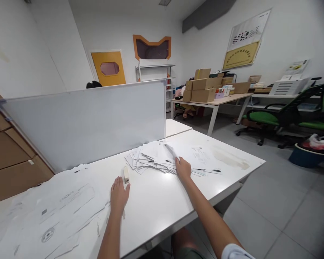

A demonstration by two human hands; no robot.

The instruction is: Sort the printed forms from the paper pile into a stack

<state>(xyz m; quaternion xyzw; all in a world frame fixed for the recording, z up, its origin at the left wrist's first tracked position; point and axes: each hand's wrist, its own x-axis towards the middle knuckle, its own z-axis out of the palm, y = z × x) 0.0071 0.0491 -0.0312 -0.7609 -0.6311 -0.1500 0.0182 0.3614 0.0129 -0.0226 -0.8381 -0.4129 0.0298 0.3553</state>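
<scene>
My left hand (119,196) lies flat on the white table (151,212), fingers stretched forward and thumb apart, holding nothing. Just beyond its thumb is a small cream-coloured stapler (126,175). My right hand (183,168) is closed on the edge of a white paper sheet (172,151), whose side is lifted and curled. That sheet belongs to a loose, fanned-out pile of papers (148,158) in front of the whiteboard panel. My fingertips are partly hidden by the paper. More printed sheets (197,154) spread out right of my right hand.
Large printed sheets (64,212) cover the table's left side. A whiteboard panel (91,122) stands along the back edge, with cardboard boxes (13,158) at its left end. Behind to the right are a desk with boxes (203,94), green chairs (264,117) and a blue bin (307,156).
</scene>
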